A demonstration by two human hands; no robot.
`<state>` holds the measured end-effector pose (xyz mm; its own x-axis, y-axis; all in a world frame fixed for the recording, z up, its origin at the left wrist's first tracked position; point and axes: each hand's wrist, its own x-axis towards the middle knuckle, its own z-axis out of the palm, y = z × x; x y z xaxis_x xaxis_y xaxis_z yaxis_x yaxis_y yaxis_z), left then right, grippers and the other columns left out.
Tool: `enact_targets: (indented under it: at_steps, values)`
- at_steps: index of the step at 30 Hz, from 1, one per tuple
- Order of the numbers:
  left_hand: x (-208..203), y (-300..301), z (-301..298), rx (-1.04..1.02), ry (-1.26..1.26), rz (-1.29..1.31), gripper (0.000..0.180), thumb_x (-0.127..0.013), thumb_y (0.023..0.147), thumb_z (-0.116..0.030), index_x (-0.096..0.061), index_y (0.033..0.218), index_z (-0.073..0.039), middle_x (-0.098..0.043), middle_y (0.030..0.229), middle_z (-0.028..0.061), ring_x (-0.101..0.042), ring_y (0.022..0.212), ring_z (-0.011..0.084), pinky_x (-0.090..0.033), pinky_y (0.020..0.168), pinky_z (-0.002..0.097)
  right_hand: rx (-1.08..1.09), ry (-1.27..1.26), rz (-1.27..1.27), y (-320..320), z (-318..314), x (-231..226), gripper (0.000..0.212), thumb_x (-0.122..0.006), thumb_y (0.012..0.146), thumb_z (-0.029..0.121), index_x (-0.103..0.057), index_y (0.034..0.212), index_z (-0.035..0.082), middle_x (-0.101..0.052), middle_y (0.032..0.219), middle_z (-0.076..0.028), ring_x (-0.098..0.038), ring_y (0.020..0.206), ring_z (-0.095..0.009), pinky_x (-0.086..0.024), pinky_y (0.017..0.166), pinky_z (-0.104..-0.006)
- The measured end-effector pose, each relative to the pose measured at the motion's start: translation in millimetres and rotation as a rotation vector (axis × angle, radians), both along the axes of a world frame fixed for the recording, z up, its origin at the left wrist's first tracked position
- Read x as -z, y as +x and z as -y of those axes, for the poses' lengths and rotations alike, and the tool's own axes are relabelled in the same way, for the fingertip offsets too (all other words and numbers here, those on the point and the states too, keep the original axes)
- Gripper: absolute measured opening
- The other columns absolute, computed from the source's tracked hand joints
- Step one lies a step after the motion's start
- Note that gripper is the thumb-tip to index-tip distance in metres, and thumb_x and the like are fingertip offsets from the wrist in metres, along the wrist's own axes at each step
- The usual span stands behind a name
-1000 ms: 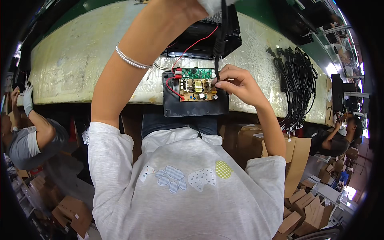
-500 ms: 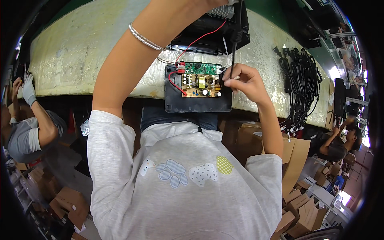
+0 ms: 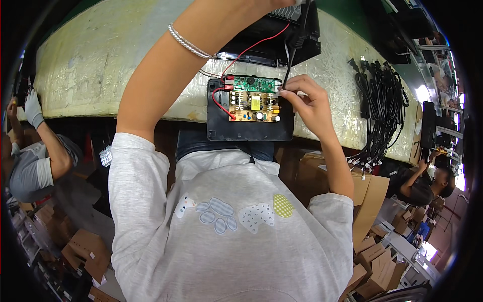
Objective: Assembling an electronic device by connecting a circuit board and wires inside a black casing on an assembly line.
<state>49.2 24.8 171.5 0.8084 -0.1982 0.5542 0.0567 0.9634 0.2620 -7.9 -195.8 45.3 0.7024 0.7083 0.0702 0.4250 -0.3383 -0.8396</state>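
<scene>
My right hand (image 3: 311,99) pinches the lower end of a black power cord (image 3: 289,68), with thumb and forefinger pressed together at the right edge of the circuit boards. A small white connector seems to be at the fingertips, partly hidden. The green circuit board (image 3: 256,84) and the tan power board (image 3: 244,106) lie on a black plastic cover (image 3: 216,132). A red wire (image 3: 251,46) runs from the boards up to a black housing (image 3: 307,48) with a finned metal part. My left hand (image 3: 283,3) reaches to the top edge beside the cord; its fingers are cut off.
Coiled black cords (image 3: 380,105) lie in a heap on the right of the film-covered workbench (image 3: 100,70). Cardboard boxes (image 3: 370,201) stand below the bench at right. A gloved co-worker (image 3: 37,161) works at the left, and another person (image 3: 427,181) at the far right.
My right hand has shifted slightly left and up, bringing the cord's end against the boards' right edge. The housing now shows slightly farther right.
</scene>
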Motion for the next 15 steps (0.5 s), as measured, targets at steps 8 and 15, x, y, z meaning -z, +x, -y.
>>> enact_targets:
  at_steps: [8,15]
  values:
    - [10,0,7,-0.033,0.005,-0.003,0.033,-0.045,0.102,-0.037,-0.047,0.091,-0.007,-0.053,0.074,0.0064,-0.055,0.06,0.0215,-0.053,0.073,0.0404,0.068,0.04,-0.025,-7,1,24,0.004,-0.067,0.086,0.002,-0.068,0.088,-0.002,-0.064,0.084,-0.005,-0.059,0.075,-0.008,-0.045,0.063,-0.0197]
    - [16,-3,13,-0.018,0.035,0.029,0.035,-0.049,0.1,-0.04,-0.047,0.089,-0.007,-0.052,0.074,0.0048,-0.054,0.059,0.0213,-0.053,0.072,0.0399,0.064,0.049,0.218,-10,5,30,0.005,-0.07,0.08,-0.001,-0.067,0.083,-0.002,-0.062,0.084,-0.007,-0.058,0.074,-0.014,-0.045,0.066,-0.0254]
